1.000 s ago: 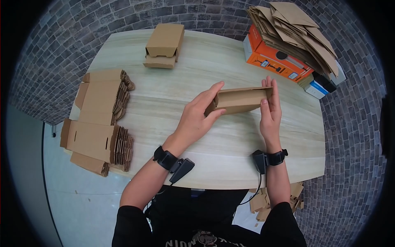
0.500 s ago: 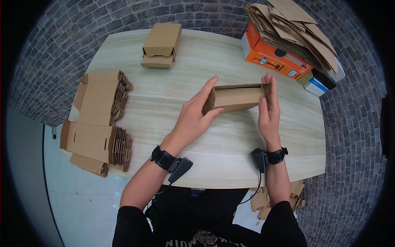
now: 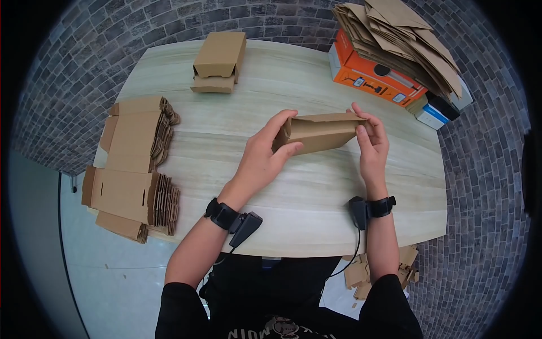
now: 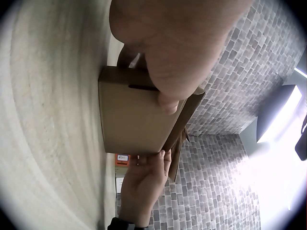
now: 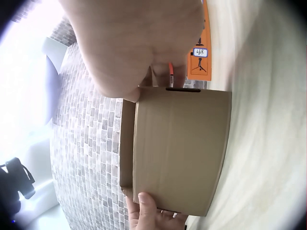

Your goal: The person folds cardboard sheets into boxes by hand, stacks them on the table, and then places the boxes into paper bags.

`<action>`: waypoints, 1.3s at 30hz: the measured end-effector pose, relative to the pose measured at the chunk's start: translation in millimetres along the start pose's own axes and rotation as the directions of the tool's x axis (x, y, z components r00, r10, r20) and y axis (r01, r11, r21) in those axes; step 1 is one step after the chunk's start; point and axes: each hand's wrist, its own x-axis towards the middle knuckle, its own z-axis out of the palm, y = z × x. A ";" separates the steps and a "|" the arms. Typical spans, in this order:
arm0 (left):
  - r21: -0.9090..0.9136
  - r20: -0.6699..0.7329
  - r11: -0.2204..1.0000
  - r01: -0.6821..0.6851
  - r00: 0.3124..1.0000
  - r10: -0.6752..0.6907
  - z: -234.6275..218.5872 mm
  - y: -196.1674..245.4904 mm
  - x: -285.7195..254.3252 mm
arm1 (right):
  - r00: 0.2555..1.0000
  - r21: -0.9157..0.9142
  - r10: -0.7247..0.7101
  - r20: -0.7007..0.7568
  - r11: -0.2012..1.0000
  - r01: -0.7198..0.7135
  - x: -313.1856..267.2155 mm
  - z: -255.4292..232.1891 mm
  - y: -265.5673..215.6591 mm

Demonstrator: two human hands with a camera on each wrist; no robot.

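A brown cardboard box [image 3: 324,133], its top side open, stands between the two hands over the middle of the table. The left hand [image 3: 261,153] grips its left end, thumb on the near wall and fingers around the far side. At the right end the right hand [image 3: 374,151] holds the corner between thumb and bent fingers. In the left wrist view the box [image 4: 134,117] shows a dark slot near the left thumb. The right wrist view shows the box's broad wall [image 5: 180,148], with a slot at the right-hand end.
Flattened cardboard stacks [image 3: 132,135] lie along the table's left side. A folded box [image 3: 220,53] sits at the back left. An orange box [image 3: 372,73] under brown cardboard sheets [image 3: 406,39] stands at the back right, beside a blue-and-white box [image 3: 432,117]. Cardboard pieces lie on the floor.
The right hand's fingers have gone from straight to bent around the box's right end. The left hand and the box's left end have shifted slightly left, and the box's long flap has tilted inward.
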 end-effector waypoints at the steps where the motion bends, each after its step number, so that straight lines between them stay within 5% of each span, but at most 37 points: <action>1: -0.009 0.007 1.000 -0.001 1.000 0.001 -0.1 -0.5 0.0 | 1.000 0.010 0.002 0.005 1.000 -0.002 0.8 -3.0 3.0; 28: -0.318 0.017 0.945 -0.073 0.996 0.082 -8.1 -0.7 3.1 | 0.991 0.112 0.120 -0.065 0.987 -0.112 2.7 -6.6 12.9; 32: -0.321 0.022 0.945 -0.066 0.997 0.077 -8.7 -0.6 3.0 | 0.989 0.117 0.138 -0.055 0.985 -0.131 2.3 -7.4 13.2; 37: -0.056 0.026 0.986 -0.159 0.987 0.160 -5.1 -3.9 1.1 | 0.980 0.162 0.190 -0.056 0.970 -0.179 2.3 -10.3 19.6; 39: -0.132 0.047 0.986 -0.105 0.993 0.112 -3.9 -6.2 0.8 | 0.974 0.202 0.220 -0.058 0.958 -0.204 1.7 -13.4 23.9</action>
